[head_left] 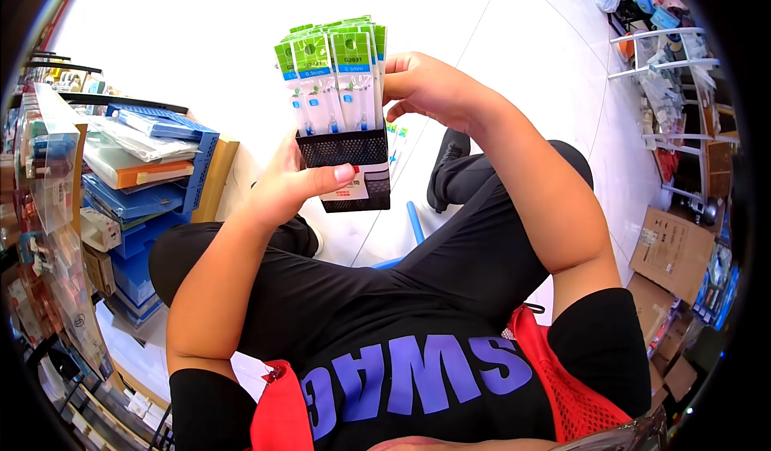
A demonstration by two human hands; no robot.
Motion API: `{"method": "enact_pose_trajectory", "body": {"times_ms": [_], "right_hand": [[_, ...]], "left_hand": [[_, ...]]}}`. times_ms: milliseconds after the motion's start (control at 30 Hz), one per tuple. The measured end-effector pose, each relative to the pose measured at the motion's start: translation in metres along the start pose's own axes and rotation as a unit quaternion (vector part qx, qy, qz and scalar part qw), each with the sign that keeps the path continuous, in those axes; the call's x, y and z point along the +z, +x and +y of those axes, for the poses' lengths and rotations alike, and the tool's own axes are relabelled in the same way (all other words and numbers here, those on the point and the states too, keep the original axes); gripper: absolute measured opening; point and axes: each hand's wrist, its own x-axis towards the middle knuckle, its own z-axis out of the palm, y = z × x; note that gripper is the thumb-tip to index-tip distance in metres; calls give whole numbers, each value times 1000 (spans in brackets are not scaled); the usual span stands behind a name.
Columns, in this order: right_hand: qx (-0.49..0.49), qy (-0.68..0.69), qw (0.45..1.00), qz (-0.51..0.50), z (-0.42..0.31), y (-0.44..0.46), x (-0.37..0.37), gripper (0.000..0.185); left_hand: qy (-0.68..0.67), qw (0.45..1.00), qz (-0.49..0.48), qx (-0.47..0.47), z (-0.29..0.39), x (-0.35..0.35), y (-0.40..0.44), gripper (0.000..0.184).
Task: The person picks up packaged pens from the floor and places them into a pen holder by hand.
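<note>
My left hand (pixel 293 179) is closed around a black mesh pen holder (pixel 345 150), its thumb across the white label (pixel 347 186) on the front. The holder stands upright, packed with several slim clear packets (pixel 321 89) with green tops, marked 0.5mm. They look like pens or refills. At the packets' right edge is my right hand (pixel 434 89), fingers curled and tips partly hidden behind the packets. What it grips there I cannot make out. Just below its fingers, another green-topped packet (pixel 396 139) shows partly behind the holder; whether it is held or lies lower down is unclear.
Blue trays with folders (pixel 148 202) are stacked on the left, beside shelves of goods. To the right stand a white rack (pixel 683 89) with bagged items and cardboard boxes (pixel 671 250). Part of a blue stool (pixel 414 222) shows between my legs, above the white tiled floor (pixel 450 17).
</note>
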Motion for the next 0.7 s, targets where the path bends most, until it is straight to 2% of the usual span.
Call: {"method": "enact_pose_trajectory", "body": {"times_ms": [67, 167, 267, 467, 567, 700], "right_hand": [[-37, -70, 997, 11, 4, 5, -3, 27], [-68, -105, 990, 69, 4, 6, 1, 24], [-93, -84, 988, 91, 8, 9, 4, 24], [-98, -61, 984, 137, 4, 8, 7, 26], [-130, -65, 978, 150, 2, 7, 0, 30], [-207, -56, 947, 238, -12, -2, -22, 27]], "left_hand": [[-5, 1000, -6, 0, 3, 2, -1, 79], [20, 999, 21, 17, -1, 2, -1, 77], [11, 999, 22, 40, 6, 11, -1, 75], [16, 997, 72, 30, 2, 6, 0, 71], [2, 996, 84, 39, -3, 6, 2, 70], [5, 993, 107, 58, -3, 6, 4, 70]]}}
